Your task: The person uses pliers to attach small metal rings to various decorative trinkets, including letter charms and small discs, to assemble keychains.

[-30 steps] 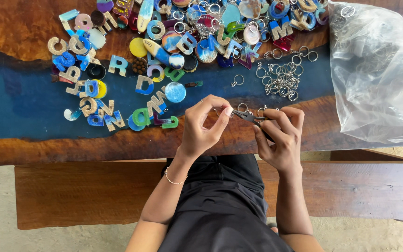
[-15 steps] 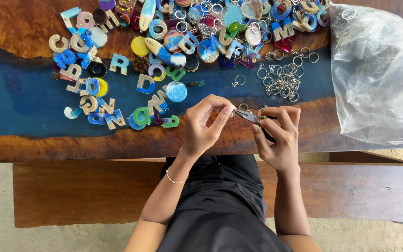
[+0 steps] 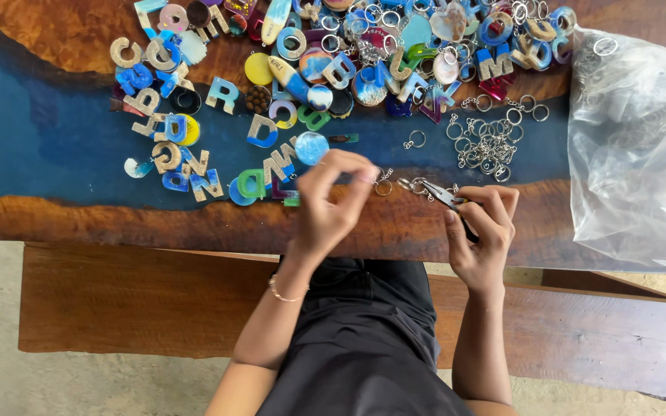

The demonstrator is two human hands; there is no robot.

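Left hand (image 3: pixel 333 202) is raised just above the worktop (image 3: pixel 71 219), fingers pinched together on a small metal ring w/ a short chain (image 3: pixel 383 183) that dangles off the fingertips. Holding it up by the tips keeps the ring clear and facing the tool.

Right hand (image 3: pixel 481 231) is closed around the handles of small pliers (image 3: pixel 435 192), thumb on top, tips aimed left toward the ring. The plier nose seems to grip a bit of metal hardware, too small to say exactly what. The 2 hands sit close together, near the front wooden edge of the worktop, so the fine work stays right under the eyes.

Supplies are sorted by kind, all within arm's reach:
- Resin letter and shape charms (image 3: pixel 256 131), blue, green, yellow and wood-toned, spread over the left and centre of the worktop, mostly flat so each can be read and picked.
- Charms w/ rings already on (image 3: pixel 441 46) crowd the top centre to right, apart from the plain ones.
- Loose key rings and chains (image 3: pixel 487 142) lie in a pile just beyond the right hand, near enough to grab.
- 1 lone ring (image 3: pixel 416 139) lies between that pile and the charms.
- Clear plastic bag (image 3: pixel 637 162) slumps on the right end of the worktop, a ring or 2 on top of it.

Below the worktop runs a wooden bench (image 3: pixel 132 308); the person's dark-clothed lap fills the bottom centre.
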